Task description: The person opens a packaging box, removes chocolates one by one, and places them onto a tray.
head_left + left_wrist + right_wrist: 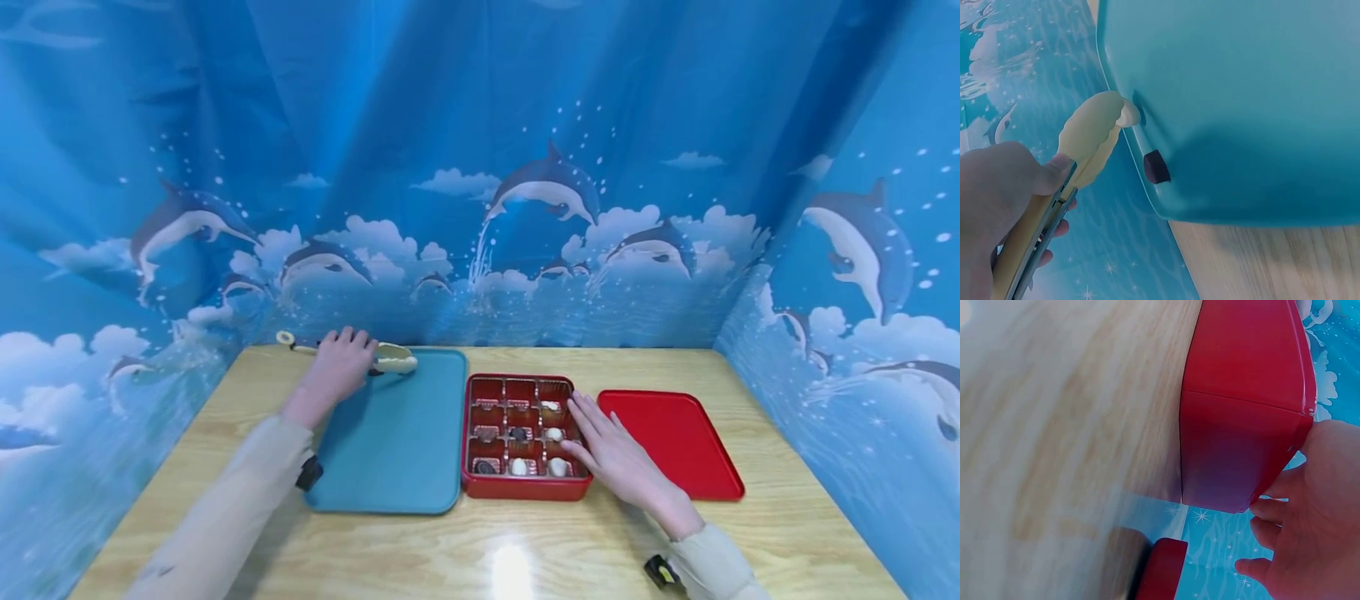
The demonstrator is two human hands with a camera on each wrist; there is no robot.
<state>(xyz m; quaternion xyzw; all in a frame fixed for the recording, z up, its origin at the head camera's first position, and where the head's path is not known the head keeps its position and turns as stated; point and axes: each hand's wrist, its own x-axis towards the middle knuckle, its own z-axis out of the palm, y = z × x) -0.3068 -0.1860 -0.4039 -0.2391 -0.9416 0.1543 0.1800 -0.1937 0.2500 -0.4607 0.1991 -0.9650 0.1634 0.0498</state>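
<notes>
My left hand (342,364) grips cream-tipped tongs (1092,128) by the handles, over the far edge of the blue tray (397,442). Between the tong tips sits a small white piece (1130,114), probably a chocolate, low over the tray. A dark chocolate (1157,167) lies inside the tray's rim near a corner. My right hand (618,457) rests along the right rim of the red box (525,488), its fingers fairly straight. Dark and white chocolates sit in several compartments of the box; the two at far left and far middle hold none.
A red lid (675,442) lies flat on the wooden table (420,554), right of the box. The tray stands close to the box's left side. A blue dolphin-print curtain (420,167) encloses the table's back and sides.
</notes>
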